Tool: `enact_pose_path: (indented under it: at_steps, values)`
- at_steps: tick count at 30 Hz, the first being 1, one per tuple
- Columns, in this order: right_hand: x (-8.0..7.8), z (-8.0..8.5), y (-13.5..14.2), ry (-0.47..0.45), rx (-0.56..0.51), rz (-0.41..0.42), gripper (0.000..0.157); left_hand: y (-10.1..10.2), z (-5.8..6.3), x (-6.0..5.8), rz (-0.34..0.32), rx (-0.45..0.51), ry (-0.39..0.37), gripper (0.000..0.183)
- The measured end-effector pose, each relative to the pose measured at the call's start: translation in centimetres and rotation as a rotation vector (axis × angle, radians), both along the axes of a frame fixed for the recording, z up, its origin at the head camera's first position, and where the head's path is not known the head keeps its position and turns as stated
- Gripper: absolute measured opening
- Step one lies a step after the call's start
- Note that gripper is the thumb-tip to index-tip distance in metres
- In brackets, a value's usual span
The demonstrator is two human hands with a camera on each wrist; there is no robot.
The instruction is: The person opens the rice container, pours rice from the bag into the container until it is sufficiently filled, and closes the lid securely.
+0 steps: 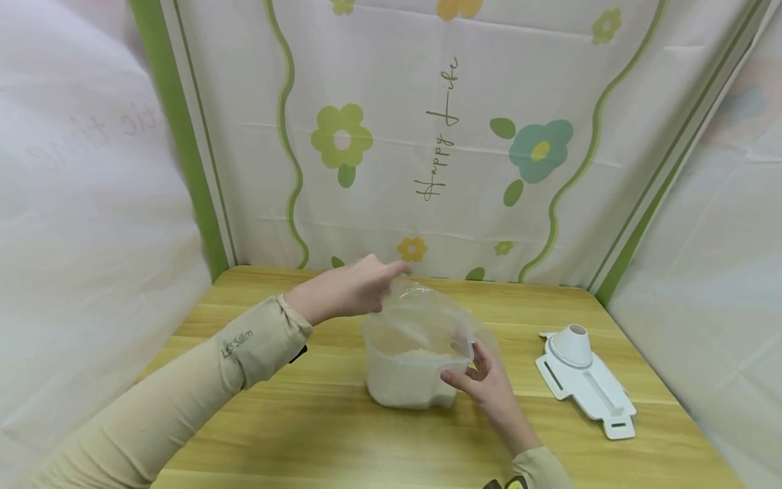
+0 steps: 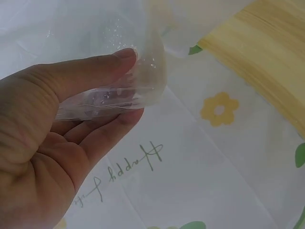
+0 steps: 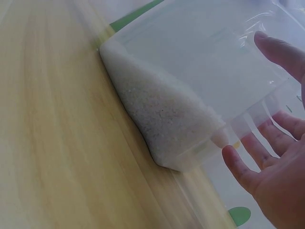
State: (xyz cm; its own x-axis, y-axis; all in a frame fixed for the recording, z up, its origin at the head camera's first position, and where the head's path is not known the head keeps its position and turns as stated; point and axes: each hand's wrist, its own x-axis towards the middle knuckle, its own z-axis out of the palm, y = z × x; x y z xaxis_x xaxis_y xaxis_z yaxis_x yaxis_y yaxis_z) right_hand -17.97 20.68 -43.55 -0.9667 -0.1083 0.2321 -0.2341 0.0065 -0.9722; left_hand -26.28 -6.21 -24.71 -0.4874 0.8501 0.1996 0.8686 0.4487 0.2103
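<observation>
A translucent plastic container point(image 1: 380, 337) stands on the table, partly filled with white rice point(image 3: 159, 107). My right hand point(image 1: 489, 390) grips the container at its right side, the thumb on the near face and the fingers round the corner. Above the container's far left rim, my left hand point(image 1: 354, 288) pinches a clear plastic bag point(image 2: 107, 98) between thumb and fingers. In the head view the bag hangs down from that hand over the container's back and right side. Through the clear wall in the right wrist view, the rice lies in a slope along the bottom.
To the right on the wooden table point(image 1: 275, 435) lies a white plastic piece point(image 1: 595, 387) with a cone-shaped spout and slotted tabs. A white curtain point(image 1: 391, 204) with printed flowers hangs behind the table, and fabric walls enclose both sides.
</observation>
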Motion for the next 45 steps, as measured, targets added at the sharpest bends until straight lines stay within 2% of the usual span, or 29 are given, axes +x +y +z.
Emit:
enact_pose_path:
  at_steps: [3, 9, 17, 25, 31, 37, 45]
  values:
    - [0.0, 0.1, -0.1, -0.001, 0.002, -0.002, 0.077, 0.1, 0.5, 0.3, 0.022, -0.029, 0.021, 0.062]
    - [-0.1, 0.2, -0.1, 0.001, 0.006, 0.010, 0.076, 0.0, 1.6, 0.6, 0.027, -0.092, 0.118, 0.065]
    - [-0.2, 0.1, 0.1, 0.002, 0.034, 0.013, 0.075, 0.0, 2.2, 1.1, 0.021, -0.089, 0.199, 0.059]
    - [-0.1, -0.3, 0.0, 0.005, -0.009, 0.003, 0.078, -0.3, 2.4, 1.3, 0.056, -0.091, 0.174, 0.059]
    - [0.0, -0.3, 0.0, -0.016, -0.028, 0.002, 0.079, -0.7, 2.2, 1.2, 0.057, -0.068, 0.166, 0.058]
    - [0.0, -0.3, 0.0, -0.011, -0.010, 0.004, 0.077, -0.9, 2.0, 0.9, 0.049, -0.046, 0.153, 0.055]
    - [0.0, -0.1, 0.2, -0.028, -0.005, 0.014, 0.076, -1.1, 1.7, 1.1, 0.083, -0.047, 0.138, 0.048]
